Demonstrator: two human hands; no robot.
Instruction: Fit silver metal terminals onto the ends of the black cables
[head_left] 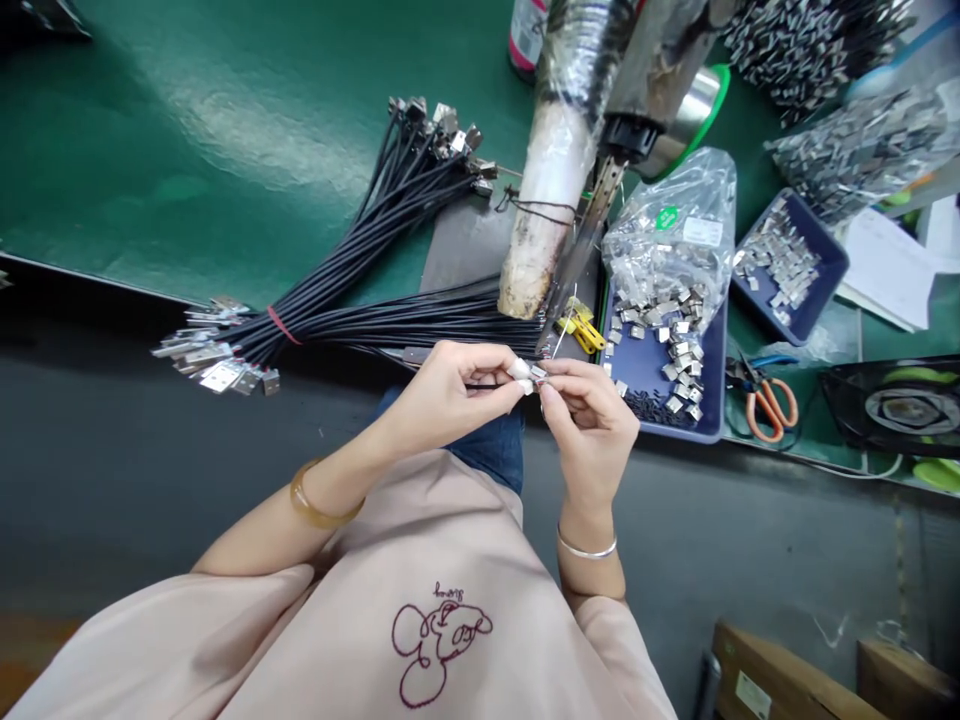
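In front of my body, my left hand (461,395) pinches the end of a black cable, with white coverings on its fingertips. A small silvery metal connector (538,373) sits at that cable end, between the fingertips of both hands. My right hand (592,415) is closed on the connector from the other side. Just beyond the hands lies a bundle of black cables (435,318) bound by a red band (281,325), metal connectors on its left ends. The exact fit of the connector on the cable is hidden by my fingers.
A white fume pipe (547,190) hangs close above the hands, beside yellow cutters (581,325). At right, a blue tray (709,400) holds metal shells and small black pieces. Orange-handled pliers (771,408), a smaller tray (817,285) and a fan (900,408) stand farther right.
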